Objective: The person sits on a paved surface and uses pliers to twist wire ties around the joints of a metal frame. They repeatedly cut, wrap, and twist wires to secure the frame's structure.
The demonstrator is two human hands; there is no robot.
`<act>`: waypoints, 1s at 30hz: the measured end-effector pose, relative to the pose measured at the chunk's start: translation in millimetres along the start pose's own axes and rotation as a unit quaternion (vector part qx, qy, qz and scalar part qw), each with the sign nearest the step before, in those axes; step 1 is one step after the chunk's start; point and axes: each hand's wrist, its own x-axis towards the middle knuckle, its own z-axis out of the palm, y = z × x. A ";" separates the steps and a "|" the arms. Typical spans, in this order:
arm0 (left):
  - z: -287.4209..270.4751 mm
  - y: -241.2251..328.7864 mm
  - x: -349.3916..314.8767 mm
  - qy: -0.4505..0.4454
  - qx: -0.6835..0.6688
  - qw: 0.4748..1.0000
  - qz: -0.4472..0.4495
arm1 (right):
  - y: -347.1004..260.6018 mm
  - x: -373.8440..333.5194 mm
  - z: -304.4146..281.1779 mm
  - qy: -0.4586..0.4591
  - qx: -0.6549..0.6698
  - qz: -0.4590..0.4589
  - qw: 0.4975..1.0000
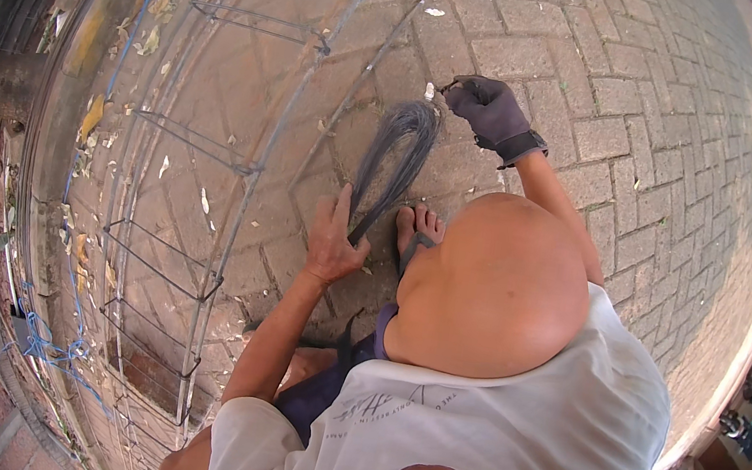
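My bare left hand (334, 241) grips the lower end of a looped bundle of thin grey tie wire (369, 159). The loop stretches away from the hand, above the brick paving and just left of my foot. My right hand (487, 116) wears a dark grey work glove and is closed, beyond my raised knee and right of the wire's far end. A small dark tip shows at its fingers; what it belongs to I cannot make out. To the left lies a rebar cage (254, 181), long bars crossed by thinner stirrups.
Herringbone brick paving (607, 144) spreads ahead and to the right. Dry leaves (93, 116) litter the ground beside the cage. A tangled blue cord (53, 345) lies at the lower left. More long bars (23, 214) run along the left edge.
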 end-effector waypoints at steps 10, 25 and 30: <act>10.5 -2.9 -5.5 -0.020 0.023 0.999 -0.029 | -24.9 1.2 32.4 -0.022 -0.225 -0.085 0.970; 26.8 -23.2 -7.1 0.030 0.083 0.995 -0.048 | 2.2 49.1 -8.5 -0.106 0.116 0.157 0.975; 30.1 -34.0 -11.5 0.023 0.082 0.995 -0.047 | 6.5 53.6 -12.9 -0.137 0.144 0.183 0.963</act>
